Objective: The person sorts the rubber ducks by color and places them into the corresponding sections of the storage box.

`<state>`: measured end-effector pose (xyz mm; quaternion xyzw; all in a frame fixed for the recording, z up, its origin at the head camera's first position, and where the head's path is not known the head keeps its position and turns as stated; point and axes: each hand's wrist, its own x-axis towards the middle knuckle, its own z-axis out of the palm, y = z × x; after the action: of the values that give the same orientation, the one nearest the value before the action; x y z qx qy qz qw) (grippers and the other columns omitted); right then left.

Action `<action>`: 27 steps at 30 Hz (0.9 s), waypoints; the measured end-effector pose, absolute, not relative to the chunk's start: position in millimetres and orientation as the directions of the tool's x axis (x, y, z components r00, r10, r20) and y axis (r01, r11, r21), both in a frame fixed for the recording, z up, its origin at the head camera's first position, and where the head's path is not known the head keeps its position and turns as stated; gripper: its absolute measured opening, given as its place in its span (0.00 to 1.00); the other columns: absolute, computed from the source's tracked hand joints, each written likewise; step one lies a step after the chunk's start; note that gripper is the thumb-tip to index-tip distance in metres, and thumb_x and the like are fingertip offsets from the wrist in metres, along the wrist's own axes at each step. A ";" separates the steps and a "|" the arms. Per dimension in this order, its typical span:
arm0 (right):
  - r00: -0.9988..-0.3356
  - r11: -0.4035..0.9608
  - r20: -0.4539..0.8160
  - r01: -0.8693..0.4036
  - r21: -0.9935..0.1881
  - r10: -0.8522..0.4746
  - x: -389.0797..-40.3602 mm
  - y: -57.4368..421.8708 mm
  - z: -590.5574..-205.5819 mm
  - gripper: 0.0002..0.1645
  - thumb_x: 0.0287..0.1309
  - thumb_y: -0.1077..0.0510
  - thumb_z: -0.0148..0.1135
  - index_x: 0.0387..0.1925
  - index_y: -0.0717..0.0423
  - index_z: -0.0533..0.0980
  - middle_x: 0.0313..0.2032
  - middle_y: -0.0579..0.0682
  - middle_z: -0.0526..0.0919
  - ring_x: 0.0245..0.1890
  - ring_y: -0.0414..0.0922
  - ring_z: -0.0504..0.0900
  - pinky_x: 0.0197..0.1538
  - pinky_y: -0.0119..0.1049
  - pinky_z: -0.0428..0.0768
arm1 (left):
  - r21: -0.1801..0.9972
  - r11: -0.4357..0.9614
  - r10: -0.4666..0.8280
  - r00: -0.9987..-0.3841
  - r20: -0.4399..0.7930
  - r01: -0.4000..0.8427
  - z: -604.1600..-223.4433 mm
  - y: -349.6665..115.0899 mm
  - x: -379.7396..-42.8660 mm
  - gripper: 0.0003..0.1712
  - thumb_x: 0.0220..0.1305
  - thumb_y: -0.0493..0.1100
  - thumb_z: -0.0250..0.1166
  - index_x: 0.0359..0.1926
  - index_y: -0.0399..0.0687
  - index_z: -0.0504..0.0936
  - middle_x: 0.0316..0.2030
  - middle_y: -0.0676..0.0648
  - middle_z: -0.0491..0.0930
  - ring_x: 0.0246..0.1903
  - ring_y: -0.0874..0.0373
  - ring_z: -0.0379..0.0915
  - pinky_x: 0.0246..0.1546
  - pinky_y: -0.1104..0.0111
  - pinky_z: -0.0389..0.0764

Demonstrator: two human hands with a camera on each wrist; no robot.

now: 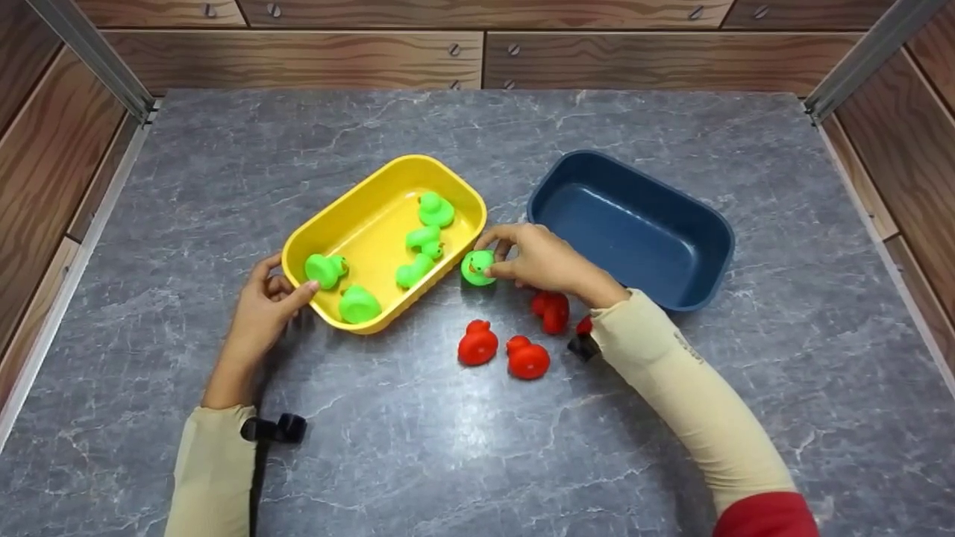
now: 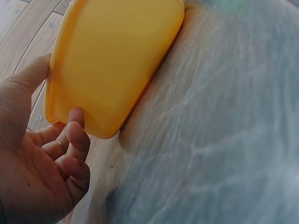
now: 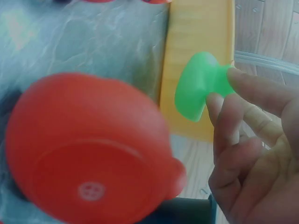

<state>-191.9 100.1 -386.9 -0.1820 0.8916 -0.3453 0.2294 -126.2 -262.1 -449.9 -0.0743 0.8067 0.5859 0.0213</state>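
My right hand pinches a green rubber duck between thumb and fingers, just outside the right side of the yellow tub. In the right wrist view, that green duck is gripped at its head, with the yellow wall behind it. With the thumb over the rim and fingers beneath outside, my left hand holds the tub's near-left end. The left wrist view shows the tub's outer wall between thumb and fingers. Several green ducks lie inside the tub, some tipped on their sides.
A dark blue tub stands to the right, partly behind the right wrist. Red ducks lie on the grey marbled table in front of the tubs, one partly hidden by the right wrist. Wood-patterned walls enclose the table.
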 end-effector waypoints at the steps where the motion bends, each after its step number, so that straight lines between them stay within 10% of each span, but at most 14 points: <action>1: -0.829 0.684 -0.279 -0.161 -0.712 -0.485 -191.6 100.1 -385.9 0.18 0.58 0.57 0.66 0.51 0.49 0.78 0.36 0.52 0.81 0.19 0.43 0.75 0.27 0.31 0.76 | 0.943 0.301 -0.094 -0.988 -0.121 -0.144 -449.7 -261.9 -126.2 0.37 0.62 0.42 0.66 0.67 0.41 0.61 0.22 0.58 0.71 0.19 0.68 0.64 0.21 0.76 0.67; 9: -0.839 0.601 -0.255 -0.103 -0.793 -0.480 -191.7 104.2 -384.2 0.17 0.58 0.58 0.66 0.50 0.50 0.78 0.35 0.51 0.79 0.24 0.58 0.77 0.25 0.34 0.77 | 0.941 0.301 -0.098 -0.986 -0.133 -0.157 -451.3 -262.1 -126.7 0.36 0.62 0.42 0.67 0.68 0.43 0.61 0.22 0.58 0.71 0.20 0.67 0.64 0.21 0.75 0.68; 27: -0.843 0.396 -0.195 -0.023 -0.918 -0.501 -184.7 106.1 -374.7 0.20 0.58 0.59 0.66 0.52 0.56 0.77 0.34 0.50 0.77 0.17 0.40 0.71 0.24 0.29 0.73 | 0.941 0.296 -0.104 -0.985 -0.139 -0.164 -451.5 -261.5 -126.9 0.37 0.62 0.42 0.66 0.68 0.43 0.60 0.22 0.58 0.71 0.19 0.67 0.64 0.21 0.75 0.68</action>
<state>-184.7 106.1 -374.7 -0.1632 0.8037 -0.5249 0.2277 -126.9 -261.5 -451.5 -0.0832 0.8047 0.5872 0.0259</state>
